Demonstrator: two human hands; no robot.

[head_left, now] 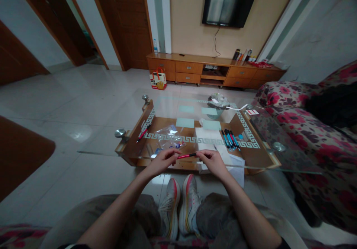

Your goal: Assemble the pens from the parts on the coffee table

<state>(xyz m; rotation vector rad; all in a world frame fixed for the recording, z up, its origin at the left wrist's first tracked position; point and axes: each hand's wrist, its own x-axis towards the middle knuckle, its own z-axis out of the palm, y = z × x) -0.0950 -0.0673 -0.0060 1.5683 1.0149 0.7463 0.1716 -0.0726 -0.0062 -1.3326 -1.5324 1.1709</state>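
Observation:
Between my two hands, a red pen with a black end (186,156) is held level above the near edge of the glass coffee table (192,105). My left hand (165,159) pinches its red end. The fingers of my right hand (211,160) close on its black end. To the right on the glass lies a row of several blue, black and red pens (230,139). Another red and black pen (143,133) rests by itself on the left side. A clear plastic bag (169,136) lies just beyond my left hand.
A bowl with a plastic bag (220,101) stands at the table's far right, near a red and white card (252,112). White paper (236,170) shows under the glass. A flowered sofa (295,118) borders the right. Beyond are a low wooden cabinet (188,67) and a shopping bag (158,80).

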